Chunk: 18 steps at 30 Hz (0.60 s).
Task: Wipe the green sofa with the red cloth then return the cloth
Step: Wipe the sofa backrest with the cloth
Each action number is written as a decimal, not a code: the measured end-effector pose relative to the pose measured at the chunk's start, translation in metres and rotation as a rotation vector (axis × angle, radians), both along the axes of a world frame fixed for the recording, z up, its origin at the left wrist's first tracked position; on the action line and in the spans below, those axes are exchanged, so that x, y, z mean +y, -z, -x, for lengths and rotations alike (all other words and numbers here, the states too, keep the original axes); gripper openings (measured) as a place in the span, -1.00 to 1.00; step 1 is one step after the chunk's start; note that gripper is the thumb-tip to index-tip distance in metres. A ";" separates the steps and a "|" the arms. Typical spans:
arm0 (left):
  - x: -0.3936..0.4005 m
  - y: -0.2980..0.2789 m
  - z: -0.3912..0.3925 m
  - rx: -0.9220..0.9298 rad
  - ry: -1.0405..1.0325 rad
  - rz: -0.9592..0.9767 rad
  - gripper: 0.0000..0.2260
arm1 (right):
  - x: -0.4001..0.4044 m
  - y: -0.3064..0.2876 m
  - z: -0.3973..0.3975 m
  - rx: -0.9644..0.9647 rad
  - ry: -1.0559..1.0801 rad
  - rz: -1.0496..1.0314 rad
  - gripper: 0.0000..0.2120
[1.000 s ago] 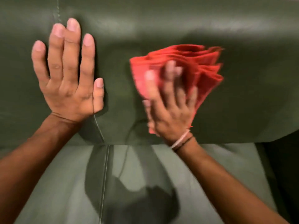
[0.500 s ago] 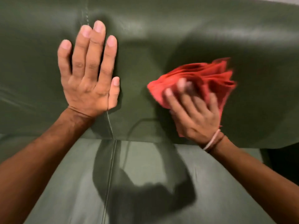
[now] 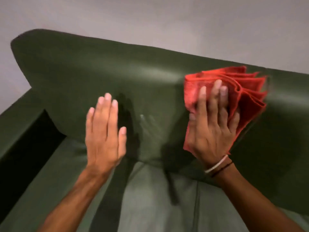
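Sofa: the green sofa (image 3: 103, 76) is seen from above, its backrest running from about 10 o'clock to 3 o'clock, the paler seat cushions lying toward 6 o'clock, an armrest at 9 o'clock.
Wall: a plain pale wall (image 3: 150, 19) is seen behind the backrest, toward 12 o'clock.
Cloth: the red cloth (image 3: 247, 96) is folded into several layers, fanned out at its 2 o'clock edge, and is pressed flat against the backrest at roughly 2 o'clock of the picture's middle.
Right hand: the right hand (image 3: 212, 129) is laid palm-down over the cloth, fingers spread and extended toward 12 o'clock; the cloth is pinned under the palm rather than pinched. Bands (image 3: 217, 165) are worn on the wrist.
Left hand: the left hand (image 3: 105, 129) is held open at about 9 o'clock of the cloth, well apart from it, fingers straight and close together, nothing gripped. Whether the backrest is touched cannot be told; its shadow is cast just beside it.
Sharpness: both hands and the cloth's edges are blurred.
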<state>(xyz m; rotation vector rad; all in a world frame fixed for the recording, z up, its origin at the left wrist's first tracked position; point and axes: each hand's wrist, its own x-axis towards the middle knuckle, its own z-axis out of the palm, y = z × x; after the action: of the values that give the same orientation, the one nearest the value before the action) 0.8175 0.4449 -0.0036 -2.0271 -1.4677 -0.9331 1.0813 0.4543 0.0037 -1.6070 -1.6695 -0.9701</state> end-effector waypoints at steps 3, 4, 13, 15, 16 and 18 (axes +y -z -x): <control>0.068 0.001 0.065 0.108 -0.045 -0.004 -0.43 | 0.034 0.018 0.094 -0.137 -0.159 0.039 -0.37; 0.089 0.004 0.081 0.148 -0.031 -0.017 -0.43 | 0.036 0.035 0.121 -0.243 -0.277 0.114 -0.39; 0.139 0.037 0.101 0.149 0.181 -0.233 -0.41 | -0.045 0.065 0.007 -0.482 -0.209 0.392 -0.19; 0.139 0.038 0.100 0.141 0.214 -0.227 -0.41 | -0.019 0.049 0.020 -0.370 -0.134 0.200 -0.29; 0.139 0.039 0.100 0.146 0.214 -0.232 -0.41 | -0.001 0.045 0.045 -0.306 -0.110 0.127 -0.30; 0.140 0.039 0.100 0.127 0.201 -0.210 -0.41 | 0.026 0.053 0.103 -0.272 -0.174 0.134 -0.32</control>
<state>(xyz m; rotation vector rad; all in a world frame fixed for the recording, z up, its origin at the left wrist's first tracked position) 0.7175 0.5847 -0.0426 -2.0617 -1.0677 -0.9735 0.9780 0.4804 -0.0490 -1.4320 -2.0604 -1.0418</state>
